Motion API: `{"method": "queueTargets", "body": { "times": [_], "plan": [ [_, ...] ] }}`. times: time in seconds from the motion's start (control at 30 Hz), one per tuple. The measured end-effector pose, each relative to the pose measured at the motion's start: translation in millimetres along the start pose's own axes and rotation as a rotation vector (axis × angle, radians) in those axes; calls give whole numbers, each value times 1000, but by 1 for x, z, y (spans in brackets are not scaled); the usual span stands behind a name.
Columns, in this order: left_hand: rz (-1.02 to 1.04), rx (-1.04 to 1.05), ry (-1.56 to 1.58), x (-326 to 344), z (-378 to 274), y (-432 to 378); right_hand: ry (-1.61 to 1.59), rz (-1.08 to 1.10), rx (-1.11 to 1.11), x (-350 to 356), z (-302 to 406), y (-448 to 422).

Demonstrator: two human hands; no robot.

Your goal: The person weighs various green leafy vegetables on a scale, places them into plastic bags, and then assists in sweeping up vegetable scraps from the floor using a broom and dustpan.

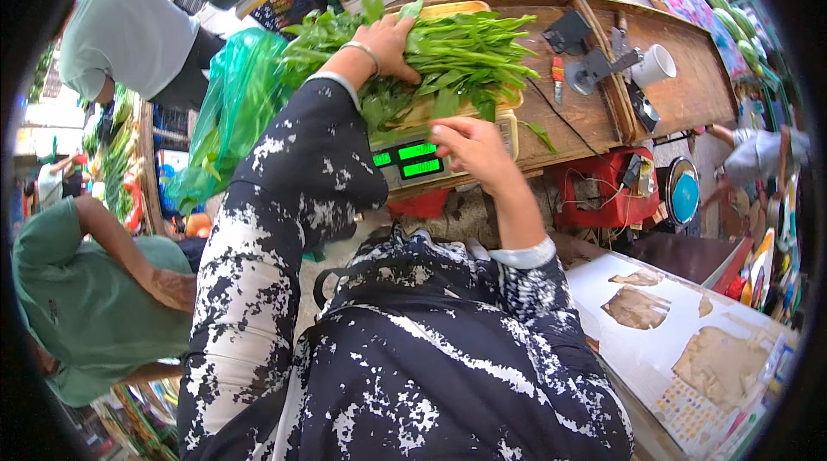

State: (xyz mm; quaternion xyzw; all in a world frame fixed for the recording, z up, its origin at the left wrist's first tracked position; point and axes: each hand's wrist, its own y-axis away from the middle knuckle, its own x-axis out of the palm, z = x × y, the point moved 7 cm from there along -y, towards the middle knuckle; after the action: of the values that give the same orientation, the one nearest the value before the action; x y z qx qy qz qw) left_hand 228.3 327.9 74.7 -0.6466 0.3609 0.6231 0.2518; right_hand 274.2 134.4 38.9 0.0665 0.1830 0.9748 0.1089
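Note:
A bundle of long-stemmed leafy greens (465, 50) lies across a yellow tray (452, 7) on an electronic scale (510, 134). My left hand (386, 50), with a bangle at the wrist, grips the leafy part from above, fingers hidden partly by leaves. At the front of the scale, my right hand (477, 152) has its fingers bent beside the lit green display (420, 160); no object shows in it. Left of the bundle hangs a translucent green plastic bag (242, 73), with some leaves showing in its lower part.
The wooden table (685, 86) bears a white cup (654, 65), a red-handled tool (557, 76) and a black cable (562, 118). Below it stands a red plastic stool (601, 193). People in a green shirt (110, 299) and a pale shirt (129, 34) are close on the left.

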Motion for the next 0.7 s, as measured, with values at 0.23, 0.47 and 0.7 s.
{"method": "queueTargets", "body": {
  "times": [0.23, 0.47, 0.7],
  "plan": [
    [-157, 20, -171, -38, -15, 19, 773, -477, -813, -31, 111, 20],
    [-578, 188, -25, -106, -7, 96, 1389, -217, -574, -12, 148, -107],
    [-275, -307, 1559, -3, 73, 274, 1465, -130, -303, -33, 152, -121]
  ]
}}
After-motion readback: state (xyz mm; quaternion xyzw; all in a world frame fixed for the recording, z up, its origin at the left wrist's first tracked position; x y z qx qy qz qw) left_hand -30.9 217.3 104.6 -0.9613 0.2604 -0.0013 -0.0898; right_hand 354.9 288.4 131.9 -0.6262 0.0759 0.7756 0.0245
